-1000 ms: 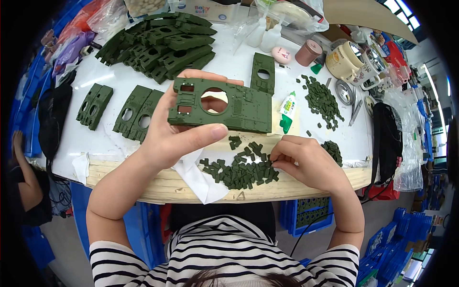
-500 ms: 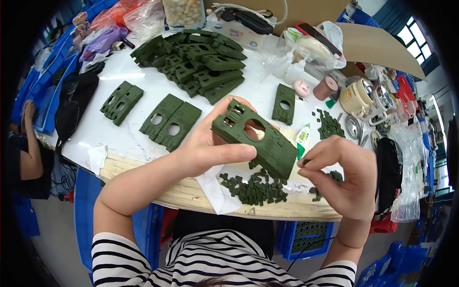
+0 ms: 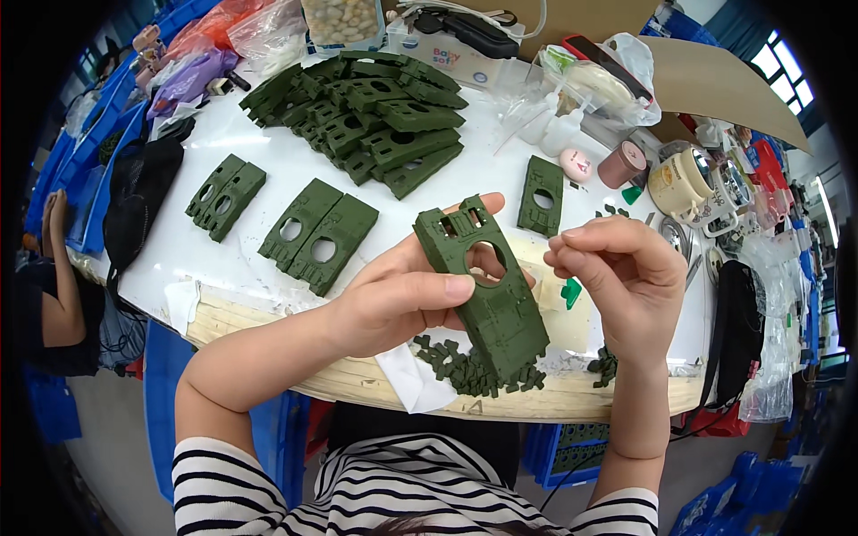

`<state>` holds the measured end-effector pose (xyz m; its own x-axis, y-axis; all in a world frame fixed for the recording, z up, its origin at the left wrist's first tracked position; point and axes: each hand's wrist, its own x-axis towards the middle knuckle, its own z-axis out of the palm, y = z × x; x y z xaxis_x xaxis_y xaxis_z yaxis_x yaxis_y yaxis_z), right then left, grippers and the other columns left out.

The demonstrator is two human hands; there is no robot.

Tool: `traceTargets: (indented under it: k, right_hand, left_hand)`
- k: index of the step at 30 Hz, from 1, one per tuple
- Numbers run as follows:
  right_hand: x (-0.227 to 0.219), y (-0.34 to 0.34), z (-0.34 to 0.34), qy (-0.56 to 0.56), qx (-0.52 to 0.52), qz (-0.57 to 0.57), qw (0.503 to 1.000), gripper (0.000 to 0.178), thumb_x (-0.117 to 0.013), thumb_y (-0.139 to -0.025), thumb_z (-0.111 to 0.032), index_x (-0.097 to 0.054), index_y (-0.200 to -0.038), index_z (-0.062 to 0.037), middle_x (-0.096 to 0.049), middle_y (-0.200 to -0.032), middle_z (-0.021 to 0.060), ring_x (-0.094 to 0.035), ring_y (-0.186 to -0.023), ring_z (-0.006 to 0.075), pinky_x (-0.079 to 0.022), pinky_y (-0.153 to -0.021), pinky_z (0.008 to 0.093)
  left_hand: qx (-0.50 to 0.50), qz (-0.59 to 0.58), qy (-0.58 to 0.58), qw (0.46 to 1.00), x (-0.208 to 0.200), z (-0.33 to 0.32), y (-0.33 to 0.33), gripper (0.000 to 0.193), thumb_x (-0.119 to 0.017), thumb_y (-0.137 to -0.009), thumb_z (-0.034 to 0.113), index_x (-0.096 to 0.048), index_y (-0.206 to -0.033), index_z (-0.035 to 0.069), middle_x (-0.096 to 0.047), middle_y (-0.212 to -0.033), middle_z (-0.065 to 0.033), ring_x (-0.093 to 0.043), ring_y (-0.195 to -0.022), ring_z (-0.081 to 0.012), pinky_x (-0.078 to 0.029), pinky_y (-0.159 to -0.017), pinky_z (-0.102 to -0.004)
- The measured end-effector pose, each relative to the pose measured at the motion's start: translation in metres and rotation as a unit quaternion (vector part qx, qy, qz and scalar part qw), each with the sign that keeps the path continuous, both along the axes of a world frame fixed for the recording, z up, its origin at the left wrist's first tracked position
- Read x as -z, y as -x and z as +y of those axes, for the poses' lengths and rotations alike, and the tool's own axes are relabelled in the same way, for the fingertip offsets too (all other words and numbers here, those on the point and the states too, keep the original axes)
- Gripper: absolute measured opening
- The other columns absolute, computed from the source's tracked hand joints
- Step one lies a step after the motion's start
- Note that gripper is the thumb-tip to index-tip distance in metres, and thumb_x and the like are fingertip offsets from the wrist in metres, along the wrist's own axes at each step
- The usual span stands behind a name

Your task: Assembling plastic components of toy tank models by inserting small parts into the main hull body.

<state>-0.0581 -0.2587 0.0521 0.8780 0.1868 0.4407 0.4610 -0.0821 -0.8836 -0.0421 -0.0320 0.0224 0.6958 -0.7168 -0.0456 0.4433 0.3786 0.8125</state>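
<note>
While the left hand (image 3: 393,286) is gripping the hull (image 3: 502,313) above the near side of the table (image 3: 223,268), thumb lying beside the round hole and fingers wrapping underneath, the right hand (image 3: 630,268) is hovering just to the hull's right, thumb and forefinger drawing narrowly together; whether they are pinching a bit, I cannot tell. Because one hand alone is supporting the hull, and nearer its upper part, any press on the lower end could be twisting it out of line or working it loose. That end is hanging in front of the bits (image 3: 447,364), so a dip could be scattering them; whether it is touching them is not showing. A small part in so fine a pinch could also be slipping and getting lost in the pile. The hull's long axis is running steeply from upper left to lower right, the end with two square openings pointing away from the person, the plainer end pointing back toward the body, and the holed face turning up.
</note>
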Motion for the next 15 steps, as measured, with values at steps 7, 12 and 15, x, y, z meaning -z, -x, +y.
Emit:
traceTargets:
  k: [7,12,15]
  right_hand:
    - [0.001,0.001,0.008,-0.009,0.002,0.033,0.999,0.019,-0.069,-0.084,0.003,-0.067,-0.103,0.0056,-0.069,-0.093,0.0089,-0.067,-0.084,0.0117,-0.054,-0.078,0.0238]
    - [-0.003,0.002,0.012,-0.055,-0.004,0.119,0.991,0.02,-0.067,-0.085,0.002,-0.062,-0.103,0.0061,-0.068,-0.093,0.0092,-0.066,-0.085,0.0104,-0.053,-0.079,0.0228]
    - [-0.001,0.0,0.008,-0.071,-0.026,0.158,0.985,0.018,-0.067,-0.086,0.001,-0.06,-0.102,0.0059,-0.067,-0.093,0.0097,-0.066,-0.085,0.0104,-0.054,-0.078,0.0221]
  left_hand:
    - [0.004,0.019,0.017,1.0,-0.003,-0.004,-0.005,0.086,-0.061,-0.082,0.024,-0.012,-0.152,0.012,-0.056,-0.12,-0.0256,-0.059,-0.111,-0.0436,-0.046,-0.099,-0.0501]
    - [-0.011,0.01,0.004,1.0,-0.006,-0.004,-0.002,0.085,-0.059,-0.082,0.02,-0.01,-0.151,0.014,-0.055,-0.119,-0.0264,-0.06,-0.11,-0.0431,-0.047,-0.098,-0.0507]
    - [-0.011,0.002,0.003,1.0,-0.004,-0.004,-0.002,0.084,-0.058,-0.082,0.019,-0.009,-0.15,0.015,-0.055,-0.12,-0.0264,-0.059,-0.11,-0.0421,-0.047,-0.098,-0.0503]
